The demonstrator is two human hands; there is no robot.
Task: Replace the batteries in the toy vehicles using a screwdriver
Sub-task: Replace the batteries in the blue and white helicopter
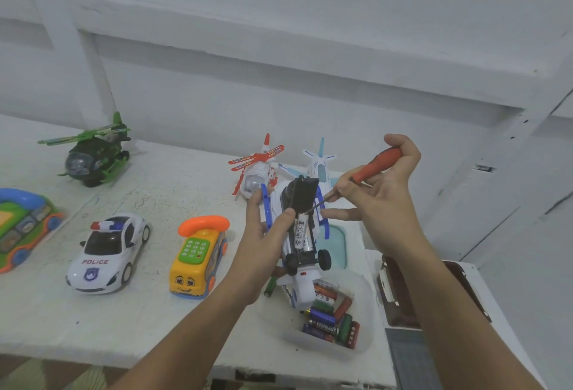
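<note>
Above the right end of the white painted counter [139, 321], you hold the white-and-blue toy helicopter with black wheels [304, 288] belly-up. Your left hand [263, 243] has its grip clamped round the body, thumb pressed at the edge of the battery bay. The black plastic battery cover [302, 194] stands swung up and open, so the unscrewing on this toy looks done. Two white-labelled cells [300, 231] lie inside the bay; you cannot tell from here whether they are the old ones or the fresh ones. Your right hand [381, 191] has its grip closed on the red-handled screwdriver [376, 166], with the index finger stretched out toward the toy and the metal tip at the top of the bay, by the ends of the cells. That reads as prying or seating a cell. Just below the toy sits the clear plastic tub [362, 349] of loose mixed batteries [328, 318]. For this vehicle, you probably have the swap to finish, the cover to shut and its screw to drive home. The green toy helicopter [93, 153], white police car [108, 253], yellow telephone bus [198, 256], red-and-white helicopter [257, 172] and pale blue jet [321, 163] stand upright on the counter, and nothing shows whether any has been serviced, so treat them as likely pending.
</note>
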